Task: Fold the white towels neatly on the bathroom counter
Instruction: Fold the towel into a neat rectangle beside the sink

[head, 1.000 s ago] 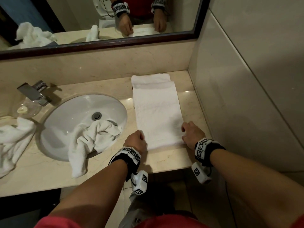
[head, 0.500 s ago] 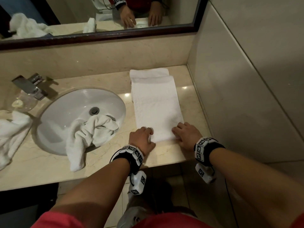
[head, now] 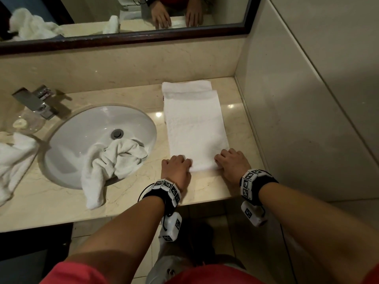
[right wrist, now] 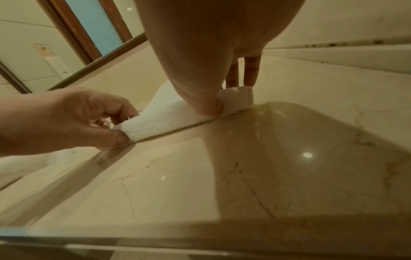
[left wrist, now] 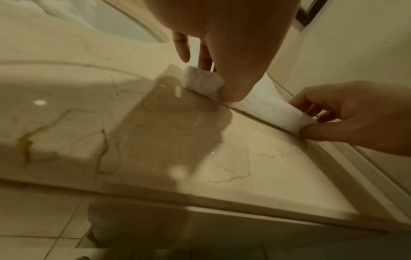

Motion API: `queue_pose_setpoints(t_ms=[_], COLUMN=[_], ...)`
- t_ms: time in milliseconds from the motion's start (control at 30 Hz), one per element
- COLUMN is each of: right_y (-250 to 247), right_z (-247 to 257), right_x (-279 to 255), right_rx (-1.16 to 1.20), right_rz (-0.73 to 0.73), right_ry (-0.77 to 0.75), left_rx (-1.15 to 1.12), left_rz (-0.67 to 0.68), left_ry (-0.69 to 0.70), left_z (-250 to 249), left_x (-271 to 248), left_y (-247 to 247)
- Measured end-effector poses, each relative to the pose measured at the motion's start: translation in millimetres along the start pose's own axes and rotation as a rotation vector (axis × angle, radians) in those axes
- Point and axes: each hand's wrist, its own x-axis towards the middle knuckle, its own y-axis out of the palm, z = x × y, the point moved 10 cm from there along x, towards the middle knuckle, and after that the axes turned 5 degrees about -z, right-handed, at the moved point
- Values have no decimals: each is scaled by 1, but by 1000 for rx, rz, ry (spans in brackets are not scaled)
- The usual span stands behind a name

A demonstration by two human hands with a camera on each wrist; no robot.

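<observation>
- Towel lies long and flat on the counter, stretching away from my two grips toward the mirror.
- My left hand pinches the near left corner. In the left wrist view my thumb is under the edge and my fingers are on top.
- My right hand pinches the near right corner the same way. My right thumb presses the cloth into a small roll.
- A second ago my hands sat just outside the towel's near corners. Now they have slid in and curled over the near edge, and that edge is lifted a little off the counter.
- I think this means I am ready to start the next fold. I would bring the near edge away from me, over the rest of the towel.
- Past the far end of this towel sits a folded towel, so one looks done already.
- Left of my left grip, a crumpled towel hangs half in the sink. Farther left lies another loose towel. Those two are not folded yet.
- I must lift both corners together, or the fold could come out crooked.
</observation>
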Motion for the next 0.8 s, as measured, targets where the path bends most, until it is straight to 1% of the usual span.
queue_pose_setpoints(t_ms=[133,200,300,433,500,667,800], right_y=[-4,-5,-1,7,9,10,10], right_z=[-2,-3,-2,-3,-3,-7,-18], right_x=[0,-2,-5,-13,-18,-20,-14], right_rx=[31,43,68,179,237,331,413], right_rz=[15,38,118,278,338,365,330], right_ry=[5,9,1,21,34,89,173], left_rx=[-33,-49,-69,-125,-134,-165,-247], left_rz=[33,78,207,417,478,508,439], left_ry=[1,23,41,20,18,-24,-93], left_z=[0,-3,-5,-4,-6,-5,5], left_x=[3,4,2,-3,-5,-8,-1], left_y=[-1,-3,1,10,12,13,8])
